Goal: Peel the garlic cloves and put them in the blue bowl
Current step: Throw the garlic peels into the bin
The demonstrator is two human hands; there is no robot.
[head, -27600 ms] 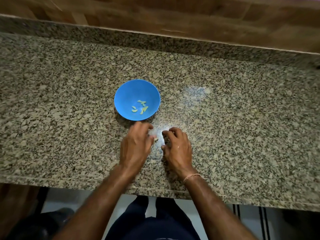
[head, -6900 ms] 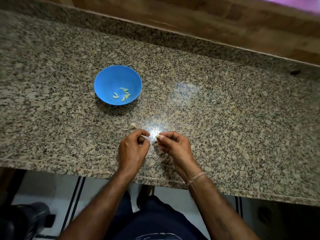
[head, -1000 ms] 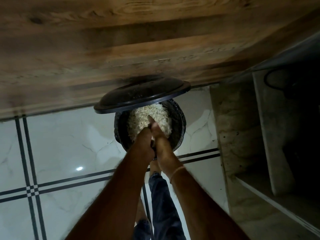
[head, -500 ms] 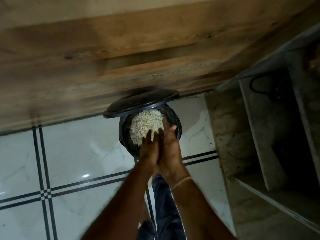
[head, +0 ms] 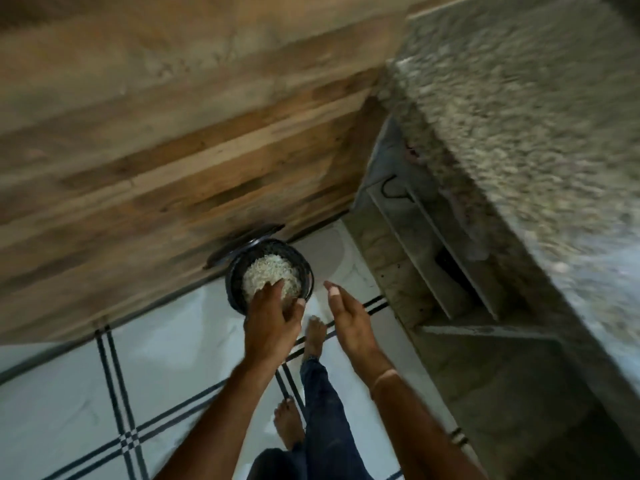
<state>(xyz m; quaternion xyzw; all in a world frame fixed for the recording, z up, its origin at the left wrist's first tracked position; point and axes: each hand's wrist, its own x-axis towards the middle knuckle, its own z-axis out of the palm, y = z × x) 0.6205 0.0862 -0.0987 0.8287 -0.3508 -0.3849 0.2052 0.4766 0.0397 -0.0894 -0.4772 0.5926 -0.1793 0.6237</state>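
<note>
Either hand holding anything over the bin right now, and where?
Nothing seen held: left hand hangs loose-fingered over the black bin of pale peelings, right hand flat and empty beside it.

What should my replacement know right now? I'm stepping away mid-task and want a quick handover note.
Left hand: open, fingers spread above the round black bin, nothing visible in it.
Right hand: open, flat, empty, right of the bin.
Things: pale papery peelings fill the bin; its black lid is tilted up. The blue bowl and garlic cloves are out of view; the speckled granite counter is on the right.
Done: skins apparently binned.
Left: probably return to the counter and check for unpeeled cloves.
</note>
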